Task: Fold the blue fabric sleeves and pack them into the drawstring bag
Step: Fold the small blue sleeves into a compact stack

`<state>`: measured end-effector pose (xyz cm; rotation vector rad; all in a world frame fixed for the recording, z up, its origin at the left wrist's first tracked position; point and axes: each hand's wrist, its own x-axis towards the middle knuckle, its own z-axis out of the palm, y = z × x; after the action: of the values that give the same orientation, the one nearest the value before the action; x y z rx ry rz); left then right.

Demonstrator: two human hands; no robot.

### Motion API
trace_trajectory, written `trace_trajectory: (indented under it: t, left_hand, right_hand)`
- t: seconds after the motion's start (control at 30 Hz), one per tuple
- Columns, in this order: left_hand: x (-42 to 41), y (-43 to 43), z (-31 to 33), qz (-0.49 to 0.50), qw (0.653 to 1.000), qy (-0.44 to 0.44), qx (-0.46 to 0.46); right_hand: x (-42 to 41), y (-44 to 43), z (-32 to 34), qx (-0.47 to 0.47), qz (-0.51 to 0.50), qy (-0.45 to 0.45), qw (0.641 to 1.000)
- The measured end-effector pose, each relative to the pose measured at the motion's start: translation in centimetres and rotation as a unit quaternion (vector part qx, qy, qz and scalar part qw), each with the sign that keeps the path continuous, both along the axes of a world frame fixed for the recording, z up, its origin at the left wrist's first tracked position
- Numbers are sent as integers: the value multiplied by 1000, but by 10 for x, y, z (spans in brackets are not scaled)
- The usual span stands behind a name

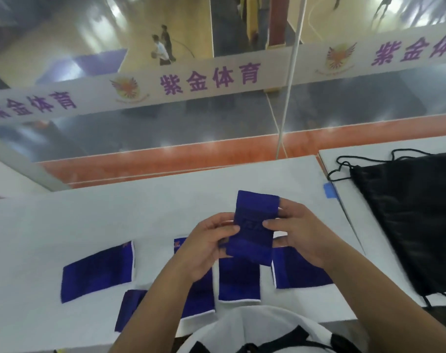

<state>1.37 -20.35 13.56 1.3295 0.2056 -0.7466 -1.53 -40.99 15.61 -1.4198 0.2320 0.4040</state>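
several flat blue sleeves lie closest, along the white table's near edge from 8 to 5 o'clock. above them both hands pinch one raised sleeve at centre: left hand grips its left edge, right hand its right. folding looks underway; next likely comes doubling it over. drawstring bag lies flat at 3 o'clock, contents hidden, seemingly empty.

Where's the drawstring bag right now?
In the head view, the black drawstring bag lies flat on the white table at the far right, beyond the right hand, just past a piece of blue tape.
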Motion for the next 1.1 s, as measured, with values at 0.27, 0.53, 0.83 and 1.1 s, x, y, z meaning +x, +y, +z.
trace_trajectory:
  t: [0.27, 0.53, 0.83, 1.1]
  left_hand:
    - [1, 16, 49, 90, 985, -139, -58]
    - [-21, 15, 35, 126, 978, -163, -38]
    - [-37, 40, 20, 106, 991, -67, -55]
    - [-57, 92, 11, 113, 982, -119, 90]
  right_hand:
    - [-9, 15, 64, 4, 39, -149, 988]
    - [-29, 29, 42, -16, -13, -87, 996]
    - [-22, 52, 13, -40, -91, -84, 992]
    - [-6, 85, 4, -139, 173, -61, 973]
